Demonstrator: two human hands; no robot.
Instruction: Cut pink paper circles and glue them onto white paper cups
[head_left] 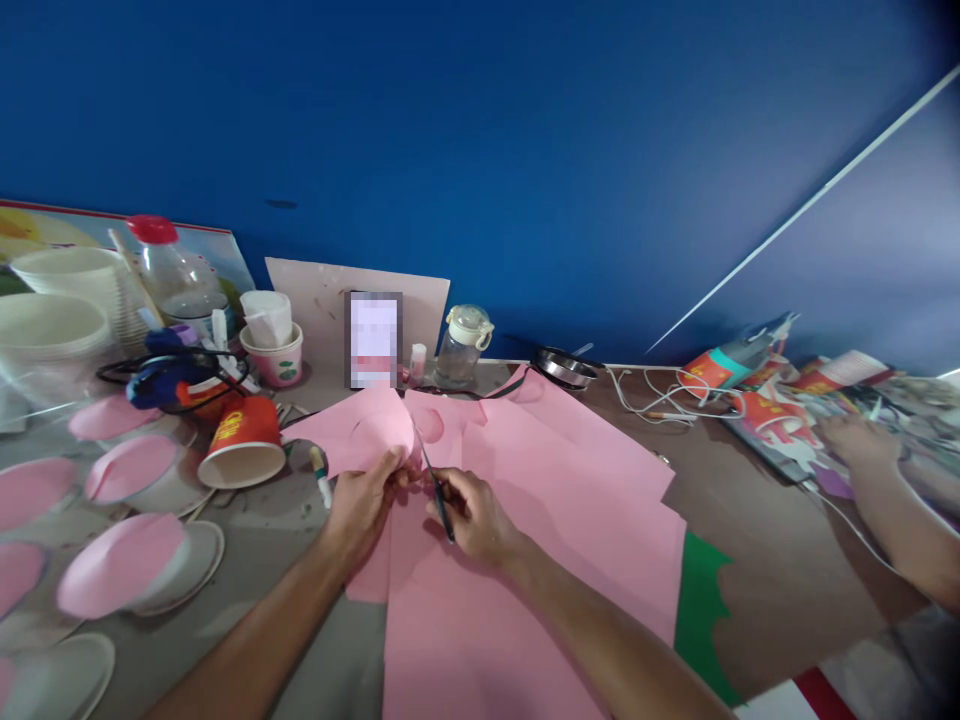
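Observation:
My left hand [367,500] pinches a piece of pink paper [381,425], thumb on top. A round outline shows on that piece. In my right hand [476,515] is a pair of scissors [444,505] with dark handles. Its blades point away from me and lie at the right edge of the held piece. Whether they are cutting into it, I cannot tell. Larger pink sheets [540,560] spread under and to the right of both hands. A marker [321,478] lies just left of my left hand.
Paper cups topped with pink discs [124,565] and a tipped red cup [244,440] stand at left. At the back are a blurred-out screen [373,340], a glass jar [461,345] and a tape roll [564,368]. Another person's hand [859,440] is among scraps at right.

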